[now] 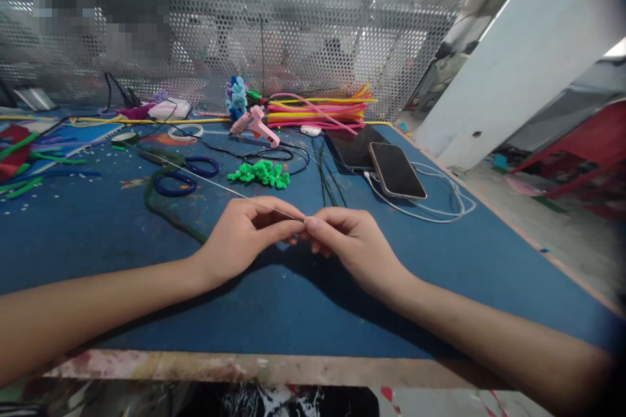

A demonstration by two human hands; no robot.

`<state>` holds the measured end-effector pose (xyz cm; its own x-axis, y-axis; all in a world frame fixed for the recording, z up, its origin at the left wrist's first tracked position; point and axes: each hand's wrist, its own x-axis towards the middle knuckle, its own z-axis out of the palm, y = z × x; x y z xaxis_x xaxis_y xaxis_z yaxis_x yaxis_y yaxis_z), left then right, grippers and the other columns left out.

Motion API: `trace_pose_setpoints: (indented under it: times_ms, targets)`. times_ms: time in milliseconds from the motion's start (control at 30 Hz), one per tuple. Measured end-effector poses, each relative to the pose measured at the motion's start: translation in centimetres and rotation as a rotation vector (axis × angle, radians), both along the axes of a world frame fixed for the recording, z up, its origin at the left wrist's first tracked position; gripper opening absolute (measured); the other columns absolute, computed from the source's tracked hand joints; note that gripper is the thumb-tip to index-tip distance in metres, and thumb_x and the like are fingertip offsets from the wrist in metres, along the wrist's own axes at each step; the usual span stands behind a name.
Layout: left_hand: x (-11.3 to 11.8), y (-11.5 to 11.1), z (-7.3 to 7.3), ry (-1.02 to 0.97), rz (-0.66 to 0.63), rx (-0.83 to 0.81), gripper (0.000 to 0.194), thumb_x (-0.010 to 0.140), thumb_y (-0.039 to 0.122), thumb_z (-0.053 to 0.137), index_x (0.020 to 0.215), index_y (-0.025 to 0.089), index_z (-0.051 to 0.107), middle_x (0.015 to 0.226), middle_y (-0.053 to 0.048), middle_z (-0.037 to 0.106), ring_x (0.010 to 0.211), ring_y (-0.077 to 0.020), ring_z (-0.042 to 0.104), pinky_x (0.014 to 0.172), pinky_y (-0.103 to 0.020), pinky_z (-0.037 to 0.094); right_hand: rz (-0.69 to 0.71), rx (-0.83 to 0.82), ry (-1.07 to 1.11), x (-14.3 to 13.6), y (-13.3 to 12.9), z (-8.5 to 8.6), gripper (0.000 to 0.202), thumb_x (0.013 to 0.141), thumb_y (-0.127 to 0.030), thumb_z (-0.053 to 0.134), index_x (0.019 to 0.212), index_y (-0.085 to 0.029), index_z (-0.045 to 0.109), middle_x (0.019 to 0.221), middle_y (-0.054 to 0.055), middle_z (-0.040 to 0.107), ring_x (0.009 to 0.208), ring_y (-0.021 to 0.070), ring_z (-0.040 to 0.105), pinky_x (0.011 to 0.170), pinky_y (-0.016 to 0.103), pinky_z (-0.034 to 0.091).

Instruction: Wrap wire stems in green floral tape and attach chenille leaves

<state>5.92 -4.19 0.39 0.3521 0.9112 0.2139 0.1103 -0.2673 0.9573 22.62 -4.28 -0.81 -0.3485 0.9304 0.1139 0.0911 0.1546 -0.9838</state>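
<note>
A thin wire (215, 184) slants from my fingertips up to the left over the blue table. My left hand (239, 231) pinches it between thumb and forefinger near its right end. My right hand (349, 238) meets the left one there, its thumb and forefinger closed on the same end of the wire. A small dark bit shows at that end, partly hidden by the fingertips. Behind my left hand lie scissors with dark blue handles (171, 184) and a dark green fuzzy stem (150, 202). Bright green fuzzy leaf-like pieces (261, 173) rest just beyond my hands.
A pink glue gun (257, 124) stands before a bundle of pink and yellow pipe cleaners (317, 114). Dark green wires (323, 176) lie left of a phone (397, 171) with a white cable (450, 218). Perforated metal mesh (303, 32) rises behind the table (464, 287).
</note>
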Motion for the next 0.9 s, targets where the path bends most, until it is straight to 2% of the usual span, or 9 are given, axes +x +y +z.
trace_pose_setpoints:
  times_ms: [100,167,300,400,500,633,733,900]
  targets:
    - [0.31,0.07,-0.16,-0.023,0.061,-0.001,0.007,0.072,0.021,0.064,0.073,0.015,0.068,0.057,0.002,0.063,0.050,-0.0073,0.054,0.050,-0.017,0.045,-0.068,-0.034,0.085,-0.08,0.11,-0.33,0.023,0.069,-0.035,0.067,0.059,-0.015,0.061,0.049,-0.004,0.051,0.046,0.0047,0.041,0.044,0.018,0.031]
    - [0.39,0.13,-0.29,-0.045,0.083,0.004,0.008,0.072,0.021,0.065,0.072,0.014,0.068,0.055,0.002,0.060,0.047,-0.0066,0.052,0.048,-0.016,0.044,-0.056,-0.115,0.178,-0.17,0.21,-0.50,0.025,0.066,-0.037,0.070,0.059,-0.015,0.060,0.049,-0.005,0.051,0.044,0.0039,0.040,0.043,0.017,0.030]
    - [0.17,0.24,-0.44,-0.048,0.107,0.053,0.009,0.073,0.024,0.064,0.073,0.016,0.068,0.058,0.003,0.061,0.049,-0.0063,0.052,0.047,-0.015,0.043,0.117,-0.438,0.310,-0.33,0.25,-0.36,0.039,0.072,-0.051,0.060,0.062,-0.014,0.059,0.047,-0.004,0.050,0.037,0.0030,0.036,0.036,0.016,0.022]
    - [0.00,0.23,-0.42,-0.016,0.133,0.080,0.010,0.072,0.025,0.065,0.074,0.016,0.068,0.058,0.003,0.062,0.049,-0.0067,0.051,0.046,-0.016,0.041,0.215,-0.571,0.390,-0.40,0.21,-0.09,0.039,0.074,-0.048,0.059,0.058,-0.013,0.058,0.042,-0.004,0.048,0.034,0.0022,0.032,0.034,0.015,0.018]
    - [-0.01,0.14,-0.34,0.036,0.150,0.073,0.014,0.072,0.030,0.065,0.075,0.017,0.068,0.064,0.001,0.064,0.052,-0.0083,0.052,0.049,-0.019,0.041,0.202,-0.580,0.446,-0.37,0.24,0.02,0.031,0.071,-0.041,0.065,0.059,-0.013,0.060,0.043,-0.004,0.049,0.034,0.0009,0.031,0.033,0.014,0.017]
    - [0.15,0.19,-0.35,0.077,0.168,0.062,0.017,0.073,0.033,0.063,0.075,0.017,0.068,0.068,0.000,0.066,0.055,-0.0094,0.052,0.051,-0.020,0.040,0.110,-0.509,0.402,-0.22,0.40,-0.01,0.026,0.067,-0.037,0.069,0.062,-0.012,0.064,0.050,-0.002,0.054,0.037,0.0006,0.035,0.034,0.014,0.017]
    - [0.32,0.43,-0.59,0.062,0.159,0.001,0.017,0.074,0.033,0.063,0.075,0.017,0.068,0.067,0.000,0.065,0.055,-0.0088,0.052,0.052,-0.019,0.039,0.036,-0.438,0.377,-0.22,0.55,-0.10,0.026,0.064,-0.035,0.072,0.060,-0.012,0.063,0.051,-0.002,0.055,0.039,0.0006,0.036,0.036,0.015,0.020]
    - [0.46,0.67,-1.01,0.006,0.137,-0.097,0.018,0.074,0.034,0.063,0.075,0.017,0.067,0.064,0.002,0.062,0.053,-0.0073,0.048,0.049,-0.019,0.036,-0.035,-0.347,0.356,-0.44,0.67,-0.34,0.022,0.052,-0.024,0.079,0.058,-0.012,0.062,0.050,-0.004,0.053,0.043,0.0014,0.039,0.039,0.014,0.025]
